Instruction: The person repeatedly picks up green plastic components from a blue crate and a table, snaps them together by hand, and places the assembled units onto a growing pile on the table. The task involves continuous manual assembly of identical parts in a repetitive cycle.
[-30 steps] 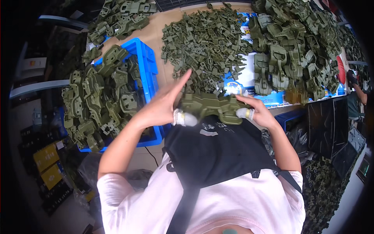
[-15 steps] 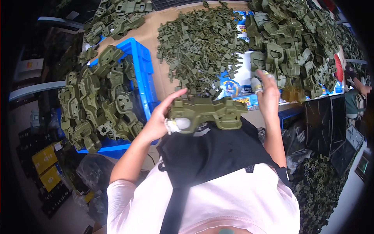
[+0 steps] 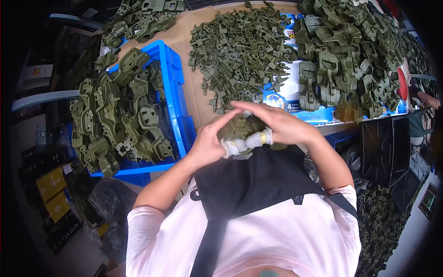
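In front of my black apron [image 3: 258, 182] I hold an olive-green moulded plastic part [image 3: 240, 127], which looks like a toy vehicle body. My left hand [image 3: 210, 143] grips its left end, its thumb wrapped in white. From the right, my right hand [image 3: 288, 125] closes over the part, with a white-wrapped thumb close to the left one. Fingers and thumbs cover much of the part; whether a smaller piece is pinched between them I cannot make out. Just beyond my hands spreads a heap of small green plastic pieces [image 3: 244, 51].
A blue crate [image 3: 173, 76] at the left is piled with similar green bodies [image 3: 108, 111]. More large green parts [image 3: 344, 51] are heaped at the right, others [image 3: 143, 18] at the far left. Cardboard [image 3: 196, 97] and printed blue-white sheets [image 3: 318, 117] cover the table.
My right hand has come from the small-piece heap's right side, down and left onto the green part. The part now sits largely covered between both hands.
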A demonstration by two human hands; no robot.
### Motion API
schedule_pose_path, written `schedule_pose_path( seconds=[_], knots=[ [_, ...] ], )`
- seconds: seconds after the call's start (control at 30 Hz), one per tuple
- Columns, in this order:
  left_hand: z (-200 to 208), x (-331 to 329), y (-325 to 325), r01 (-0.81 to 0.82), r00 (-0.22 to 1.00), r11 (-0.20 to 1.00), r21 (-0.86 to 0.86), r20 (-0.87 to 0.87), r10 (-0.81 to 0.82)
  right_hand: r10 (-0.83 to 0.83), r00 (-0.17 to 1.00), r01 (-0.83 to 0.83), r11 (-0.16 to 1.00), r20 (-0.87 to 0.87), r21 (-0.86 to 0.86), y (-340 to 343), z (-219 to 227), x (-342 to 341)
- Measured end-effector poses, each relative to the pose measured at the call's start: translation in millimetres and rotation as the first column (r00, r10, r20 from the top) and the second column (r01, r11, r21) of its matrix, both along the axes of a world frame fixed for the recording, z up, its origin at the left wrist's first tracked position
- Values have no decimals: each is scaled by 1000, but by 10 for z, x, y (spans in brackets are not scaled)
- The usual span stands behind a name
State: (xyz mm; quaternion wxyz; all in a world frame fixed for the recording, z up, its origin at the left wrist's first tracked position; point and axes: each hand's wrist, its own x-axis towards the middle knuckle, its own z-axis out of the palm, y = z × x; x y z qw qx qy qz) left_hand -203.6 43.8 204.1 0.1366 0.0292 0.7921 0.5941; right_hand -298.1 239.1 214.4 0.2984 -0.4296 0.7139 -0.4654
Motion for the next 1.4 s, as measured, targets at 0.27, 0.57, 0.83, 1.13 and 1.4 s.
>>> schedule_pose_path(
  seconds=[0.27, 0.57, 0.83, 1.13, 1.4],
  knots=[
    [-17, -146, -39, 124, 992, 986, -114, 15, -123, -88, 995, 87, 996, -38, -30, 1, -141, -75],
    [-9, -511, 196, 12, 986, 949, 314, -159, 40, -621, 778, 558, 754, -100, -346, 139, 124, -112],
    [107, -500, 176, 359, 904, 908, -215, -162, -396, -321, 929, 322, 946, -183, -28, 626, 129, 136],
    [101, -410, 134, 141, 928, 987, -81, -337, -160, -615, 780, 623, 750, 116, -220, 968, -130, 549],
    [243, -513, 459, 117, 966, 987, 111, -243, -88, -682, 731, 662, 700, 21, -269, 1182, 43, 506]
  ],
)
